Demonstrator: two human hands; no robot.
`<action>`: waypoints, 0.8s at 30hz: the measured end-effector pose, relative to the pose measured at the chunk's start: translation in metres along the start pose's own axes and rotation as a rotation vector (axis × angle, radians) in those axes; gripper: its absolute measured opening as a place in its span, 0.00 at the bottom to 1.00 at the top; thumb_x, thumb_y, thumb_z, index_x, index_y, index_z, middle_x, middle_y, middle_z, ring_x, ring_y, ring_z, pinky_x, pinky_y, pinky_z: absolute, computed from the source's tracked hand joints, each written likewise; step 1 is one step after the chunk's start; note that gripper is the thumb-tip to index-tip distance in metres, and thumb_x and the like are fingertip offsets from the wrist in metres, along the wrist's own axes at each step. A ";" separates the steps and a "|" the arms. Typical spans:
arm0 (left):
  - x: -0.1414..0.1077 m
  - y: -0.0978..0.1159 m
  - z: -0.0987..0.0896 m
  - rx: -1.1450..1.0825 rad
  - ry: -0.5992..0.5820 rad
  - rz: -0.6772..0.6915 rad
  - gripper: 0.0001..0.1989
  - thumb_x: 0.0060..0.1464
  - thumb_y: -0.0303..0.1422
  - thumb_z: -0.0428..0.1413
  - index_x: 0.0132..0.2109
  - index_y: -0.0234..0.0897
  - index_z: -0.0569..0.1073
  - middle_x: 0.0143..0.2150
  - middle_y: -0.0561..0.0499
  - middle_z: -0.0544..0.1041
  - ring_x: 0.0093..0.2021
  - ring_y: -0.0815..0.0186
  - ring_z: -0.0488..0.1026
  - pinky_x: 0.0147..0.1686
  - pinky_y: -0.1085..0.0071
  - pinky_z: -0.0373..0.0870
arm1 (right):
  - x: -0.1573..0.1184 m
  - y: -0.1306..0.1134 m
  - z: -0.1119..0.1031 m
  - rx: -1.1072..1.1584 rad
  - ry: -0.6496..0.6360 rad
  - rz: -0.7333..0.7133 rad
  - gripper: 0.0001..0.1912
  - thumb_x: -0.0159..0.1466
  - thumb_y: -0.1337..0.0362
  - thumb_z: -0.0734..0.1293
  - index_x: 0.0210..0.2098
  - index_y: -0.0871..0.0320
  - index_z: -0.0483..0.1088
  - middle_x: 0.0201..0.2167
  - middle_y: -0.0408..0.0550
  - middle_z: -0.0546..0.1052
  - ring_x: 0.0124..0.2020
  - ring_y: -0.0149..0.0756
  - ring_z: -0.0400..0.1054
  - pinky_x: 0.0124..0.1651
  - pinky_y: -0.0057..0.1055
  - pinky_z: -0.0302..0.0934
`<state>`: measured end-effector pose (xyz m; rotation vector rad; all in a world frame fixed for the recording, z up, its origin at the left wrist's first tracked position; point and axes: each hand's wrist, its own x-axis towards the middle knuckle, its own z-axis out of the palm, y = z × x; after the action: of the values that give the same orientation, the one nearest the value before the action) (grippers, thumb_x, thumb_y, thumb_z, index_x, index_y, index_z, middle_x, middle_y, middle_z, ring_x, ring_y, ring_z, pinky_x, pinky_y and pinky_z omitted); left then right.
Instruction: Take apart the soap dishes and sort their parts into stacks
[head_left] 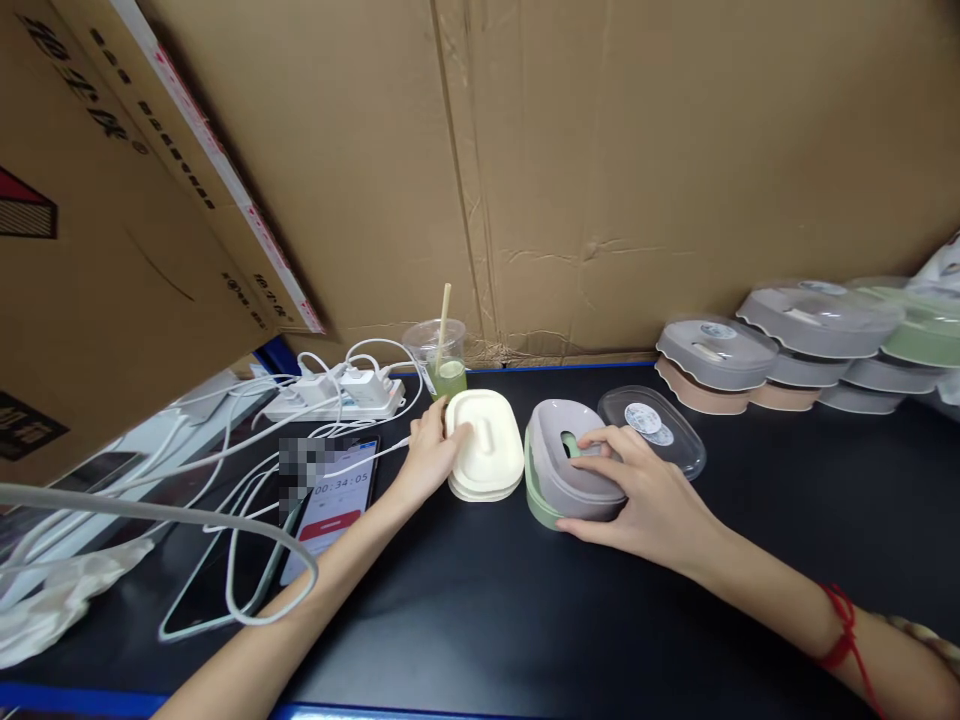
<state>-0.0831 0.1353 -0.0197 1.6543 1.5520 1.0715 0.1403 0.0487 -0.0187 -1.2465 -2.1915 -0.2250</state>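
A cream rounded-square lid point(491, 465) with a raised ridge in its middle lies on another cream piece. Along its left edge my left hand point(433, 450) grips it, thumb on top and fingers partly hidden behind. Just to the right, a greyish-purple box point(559, 480) with an oval slot sits tilted over a green box point(538, 505). My right hand point(652, 500) is closed on the purple box, fingertips at the slot, thumb low at the near side. Green shows through the slot. Beside them lies a clear plastic cover point(686, 440) with round stickers.
Several grey, pink and green boxes with clear covers point(716, 350) are stacked at the right back. A plastic cup point(450, 375) with a straw stands behind the lids. On the left are a power strip point(375, 395), tangled white cables and a phone point(334, 500). Cardboard point(562, 180) walls the back.
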 end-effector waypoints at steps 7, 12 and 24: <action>0.000 0.000 0.005 0.453 -0.192 0.066 0.25 0.56 0.29 0.40 0.58 0.23 0.62 0.56 0.36 0.63 0.57 0.50 0.56 0.57 0.51 0.48 | -0.002 0.004 0.000 0.150 -0.023 -0.133 0.16 0.59 0.61 0.71 0.43 0.63 0.70 0.40 0.55 0.72 0.40 0.43 0.67 0.31 0.33 0.68; -0.007 -0.002 0.007 0.513 -0.230 0.082 0.32 0.53 0.32 0.37 0.62 0.17 0.56 0.58 0.33 0.59 0.58 0.49 0.54 0.58 0.51 0.47 | 0.001 0.005 -0.001 0.173 0.052 -0.205 0.16 0.69 0.61 0.59 0.44 0.68 0.71 0.33 0.53 0.72 0.35 0.39 0.65 0.34 0.34 0.65; -0.017 -0.007 0.010 0.382 -0.132 0.304 0.37 0.55 0.46 0.35 0.63 0.21 0.56 0.61 0.34 0.55 0.62 0.51 0.48 0.59 0.50 0.47 | 0.001 0.009 -0.003 0.031 -0.062 -0.240 0.21 0.71 0.58 0.53 0.40 0.62 0.73 0.33 0.50 0.72 0.35 0.37 0.66 0.33 0.34 0.62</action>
<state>-0.0773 0.1199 -0.0333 2.2293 1.5181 0.8215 0.1486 0.0528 -0.0170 -0.9838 -2.3883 -0.2506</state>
